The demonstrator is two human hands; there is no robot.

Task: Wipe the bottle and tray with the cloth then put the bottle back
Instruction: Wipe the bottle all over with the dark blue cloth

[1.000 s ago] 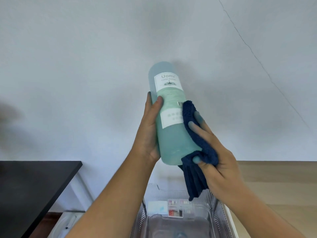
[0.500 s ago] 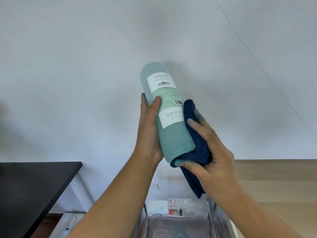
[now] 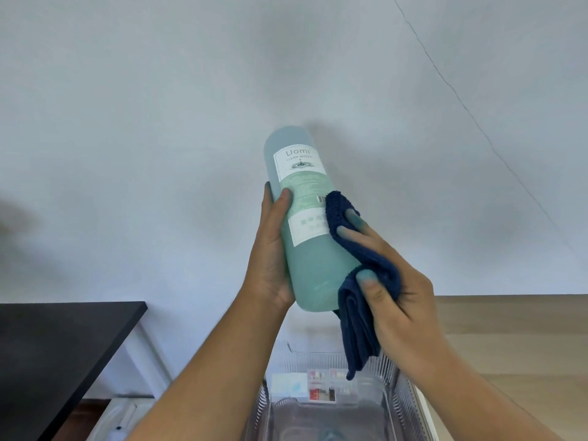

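Observation:
A tall teal bottle (image 3: pixel 302 218) with white labels is held up in front of the white wall, tilted with its far end leaning left. My left hand (image 3: pixel 270 249) grips its left side, thumb across the front. My right hand (image 3: pixel 391 288) presses a dark blue cloth (image 3: pixel 359 281) against the bottle's right side, and the cloth's loose end hangs down. Below them sits a clear ribbed plastic tray (image 3: pixel 394 377) with a label sticker on its far wall; its bottom edge is cut off by the frame.
A black tabletop (image 3: pixel 57 351) fills the lower left. A light wooden surface (image 3: pixel 515 338) runs along the right behind the tray. A white object (image 3: pixel 121 418) lies low between the black table and the tray.
The cloth in my right hand has slid along the bottle's right side, and the bottle has tilted slightly more to the left. My left hand's grip is unchanged.

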